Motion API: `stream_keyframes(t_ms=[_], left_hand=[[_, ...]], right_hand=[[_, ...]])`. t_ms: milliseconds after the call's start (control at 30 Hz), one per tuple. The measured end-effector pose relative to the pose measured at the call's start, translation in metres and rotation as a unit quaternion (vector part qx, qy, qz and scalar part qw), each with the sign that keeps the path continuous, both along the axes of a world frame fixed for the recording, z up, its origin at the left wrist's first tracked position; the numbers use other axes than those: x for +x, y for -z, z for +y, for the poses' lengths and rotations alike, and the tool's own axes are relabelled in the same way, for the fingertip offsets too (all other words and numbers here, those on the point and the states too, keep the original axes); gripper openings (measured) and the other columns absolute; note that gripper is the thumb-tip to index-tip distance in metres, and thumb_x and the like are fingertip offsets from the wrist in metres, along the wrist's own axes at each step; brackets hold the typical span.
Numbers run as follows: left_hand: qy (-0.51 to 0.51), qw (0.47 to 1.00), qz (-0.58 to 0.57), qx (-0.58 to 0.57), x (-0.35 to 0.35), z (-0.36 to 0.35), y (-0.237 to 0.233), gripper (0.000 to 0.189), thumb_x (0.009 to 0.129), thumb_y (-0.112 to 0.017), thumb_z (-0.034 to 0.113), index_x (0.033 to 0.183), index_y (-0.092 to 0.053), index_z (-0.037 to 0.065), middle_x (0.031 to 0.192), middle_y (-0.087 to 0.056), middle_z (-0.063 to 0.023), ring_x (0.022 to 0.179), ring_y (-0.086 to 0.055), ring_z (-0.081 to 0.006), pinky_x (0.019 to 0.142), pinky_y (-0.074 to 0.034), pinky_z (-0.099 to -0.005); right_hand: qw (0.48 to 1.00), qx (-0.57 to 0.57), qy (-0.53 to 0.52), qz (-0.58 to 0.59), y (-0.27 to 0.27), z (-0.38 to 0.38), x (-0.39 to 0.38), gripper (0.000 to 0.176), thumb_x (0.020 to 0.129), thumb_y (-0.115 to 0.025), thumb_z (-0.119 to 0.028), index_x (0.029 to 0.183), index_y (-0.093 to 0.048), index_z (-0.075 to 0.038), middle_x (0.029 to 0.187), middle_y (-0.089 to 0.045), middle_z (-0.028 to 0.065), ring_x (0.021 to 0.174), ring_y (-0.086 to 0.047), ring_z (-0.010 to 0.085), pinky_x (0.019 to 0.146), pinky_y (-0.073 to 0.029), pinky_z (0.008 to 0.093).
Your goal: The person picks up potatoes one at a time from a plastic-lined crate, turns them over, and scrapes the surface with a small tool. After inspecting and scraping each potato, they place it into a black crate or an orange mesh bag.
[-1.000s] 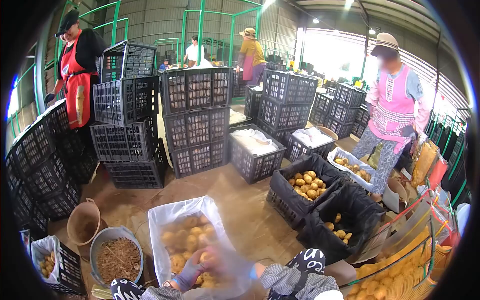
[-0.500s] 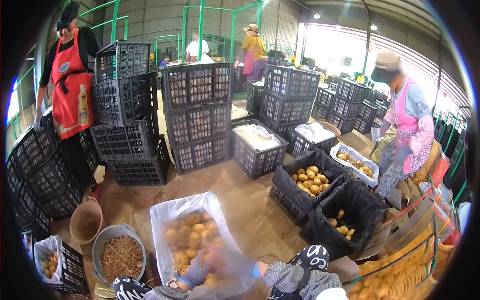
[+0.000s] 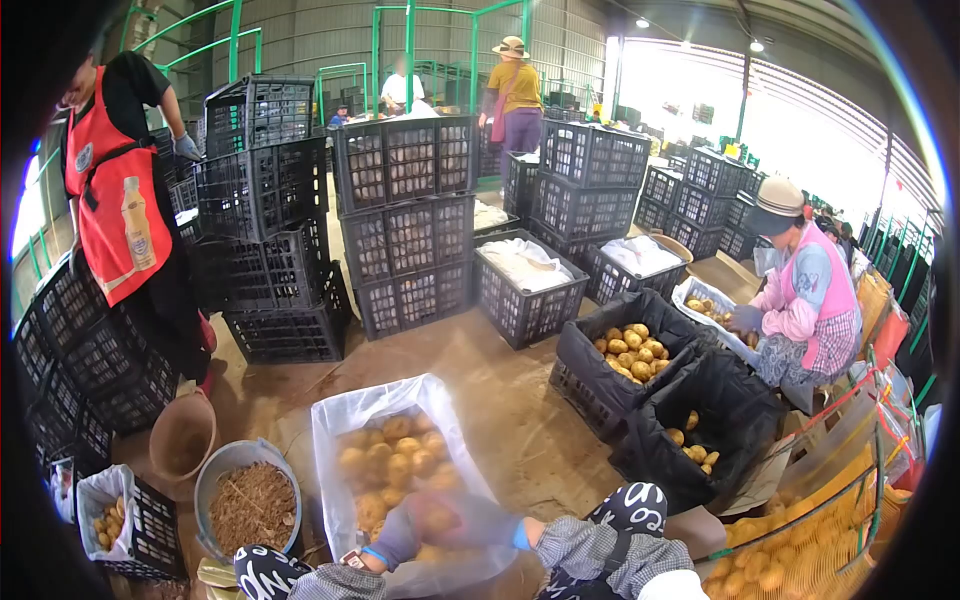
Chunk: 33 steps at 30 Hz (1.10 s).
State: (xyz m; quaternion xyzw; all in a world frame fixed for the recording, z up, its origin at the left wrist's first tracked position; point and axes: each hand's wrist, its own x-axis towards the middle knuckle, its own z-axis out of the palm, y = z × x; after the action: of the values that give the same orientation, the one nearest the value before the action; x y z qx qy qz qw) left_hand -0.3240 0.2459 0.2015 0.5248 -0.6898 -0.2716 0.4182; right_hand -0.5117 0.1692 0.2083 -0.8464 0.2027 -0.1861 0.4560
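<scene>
Both gloved hands are close together over a crate lined with white plastic (image 3: 332, 430), which holds several potatoes (image 3: 398, 462). My left hand (image 3: 396, 535) is above the lower part of the crate, its fingers blurred. Beside it, my right hand (image 3: 485, 522) reaches in from the right, smeared by motion. A reddish-brown blur, perhaps a potato, shows between the hands; which hand holds it I cannot make out. To the left stands a grey bucket (image 3: 207, 500) of brown scraps.
Black-lined crates (image 3: 568, 350) with potatoes stand right, beside a crouching co-worker (image 3: 815, 290). Stacked black crates (image 3: 405, 225) rise ahead. Another co-worker in a red apron (image 3: 120, 200) stands left, near an empty brown bucket (image 3: 183, 437). A netted potato heap (image 3: 750, 570) lies lower right.
The view has shifted slightly. Both hands remain over the crate, closer together. The co-worker on the right has bent down to a white-lined crate; the one on the left has leaned and stretched out an arm.
</scene>
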Motion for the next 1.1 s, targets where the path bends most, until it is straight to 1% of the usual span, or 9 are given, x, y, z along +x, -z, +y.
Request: stream_keyframes(t_ms=[233, 467, 567, 700, 767, 833, 867, 1000, 1100], left_hand=[[-0.024, 0.999, -0.01, 0.047, 0.003, 0.0, -0.003, 0.044, 0.104, -0.04, 0.038, 0.123, -0.058, 0.002, 0.104, -0.065, -0.0108, 0.095, -0.062, -0.0173, 0.087, -0.048, -0.0298], [0.091, 0.978, 0.176, 0.063, 0.023, -0.021, 0.045, 0.057, 0.099, -0.05, 0.046, 0.139, -0.041, 0.005, 0.111, -0.062, -0.0141, 0.083, -0.07, -0.0245, 0.069, -0.061, -0.0361], [0.007, 0.961, 0.201, 0.188, 0.022, -0.02, 0.04, 0.058, 0.099, -0.05, 0.048, 0.136, -0.045, 0.004, 0.113, -0.062, -0.014, 0.081, -0.07, -0.023, 0.062, -0.06, -0.0341], [-0.037, 0.949, 0.251, 0.188, 0.012, -0.01, -0.002, 0.052, 0.102, -0.047, 0.04, 0.135, -0.048, 0.0, 0.12, -0.061, -0.0164, 0.098, -0.067, -0.027, 0.07, -0.06, -0.0369], [-0.045, 0.971, 0.195, 0.128, 0.014, -0.005, -0.015, 0.047, 0.103, -0.043, 0.032, 0.137, -0.048, 0.0, 0.122, -0.06, -0.0168, 0.107, -0.062, -0.0266, 0.083, -0.053, -0.0364], [-0.049, 0.993, 0.1, 0.03, 0.011, -0.001, -0.02, 0.042, 0.104, -0.04, 0.024, 0.138, -0.048, 0.0, 0.125, -0.06, -0.0172, 0.117, -0.057, -0.0263, 0.096, -0.047, -0.0359], [-0.023, 0.992, 0.122, 0.037, 0.012, 0.001, -0.018, 0.044, 0.103, -0.042, 0.025, 0.14, -0.045, 0.0, 0.123, -0.06, -0.0155, 0.117, -0.057, -0.0258, 0.097, -0.046, -0.0352], [0.031, 0.892, 0.396, 0.215, -0.002, -0.006, -0.055, 0.062, 0.098, -0.055, 0.043, 0.145, -0.039, 0.005, 0.115, -0.063, -0.0094, 0.093, -0.067, -0.017, 0.079, -0.055, -0.0292], [0.039, 0.895, 0.399, 0.196, 0.001, -0.011, -0.049, 0.066, 0.096, -0.057, 0.047, 0.146, -0.04, 0.007, 0.115, -0.063, -0.0077, 0.083, -0.068, -0.0138, 0.07, -0.056, -0.0267]], right_hand=[[0.998, -0.041, 0.027, -0.037, 0.014, 0.0, 0.0, 0.074, 0.081, -0.077, -0.028, 0.142, -0.041, -0.005, 0.126, -0.055, 0.018, 0.114, -0.056, 0.0309, 0.097, -0.044, 0.0368], [0.966, 0.213, 0.14, 0.033, -0.021, -0.003, -0.011, 0.067, 0.093, -0.057, -0.053, 0.139, -0.048, -0.005, 0.107, -0.062, 0.0091, 0.092, -0.058, 0.0157, 0.077, -0.048, 0.03], [0.943, 0.303, 0.123, -0.06, -0.03, 0.001, -0.012, 0.068, 0.094, -0.055, -0.055, 0.141, -0.047, -0.007, 0.108, -0.061, 0.0051, 0.089, -0.058, 0.0132, 0.076, -0.049, 0.0297], [0.913, 0.384, -0.007, -0.141, -0.005, -0.007, -0.002, 0.075, 0.09, -0.072, -0.029, 0.151, -0.031, -0.016, 0.119, -0.057, 0.0031, 0.095, -0.057, 0.0103, 0.075, -0.048, 0.0249], [0.924, 0.361, 0.004, -0.128, -0.014, -0.009, -0.002, 0.082, 0.085, -0.075, -0.013, 0.151, -0.027, -0.015, 0.124, -0.055, 0.0045, 0.103, -0.057, 0.0114, 0.079, -0.051, 0.0241], [0.86, 0.463, 0.039, -0.211, -0.046, 0.0, -0.001, 0.077, 0.084, -0.075, -0.01, 0.147, -0.031, -0.009, 0.126, -0.056, 0.0062, 0.109, -0.059, 0.0151, 0.091, -0.052, 0.0296], [0.905, 0.386, 0.036, -0.175, -0.042, -0.009, -0.008, 0.078, 0.083, -0.076, -0.011, 0.147, -0.032, -0.009, 0.127, -0.055, 0.0069, 0.111, -0.057, 0.0157, 0.09, -0.053, 0.0291], [0.897, 0.392, 0.098, -0.181, -0.056, -0.011, -0.01, 0.078, 0.08, -0.075, 0.0, 0.146, -0.033, -0.004, 0.129, -0.053, 0.006, 0.104, -0.058, 0.0097, 0.082, -0.051, 0.0229], [0.9, 0.373, 0.094, -0.204, -0.061, -0.011, -0.007, 0.081, 0.079, -0.076, -0.002, 0.147, -0.032, -0.003, 0.132, -0.051, 0.0058, 0.113, -0.054, 0.0113, 0.093, -0.047, 0.0258]])
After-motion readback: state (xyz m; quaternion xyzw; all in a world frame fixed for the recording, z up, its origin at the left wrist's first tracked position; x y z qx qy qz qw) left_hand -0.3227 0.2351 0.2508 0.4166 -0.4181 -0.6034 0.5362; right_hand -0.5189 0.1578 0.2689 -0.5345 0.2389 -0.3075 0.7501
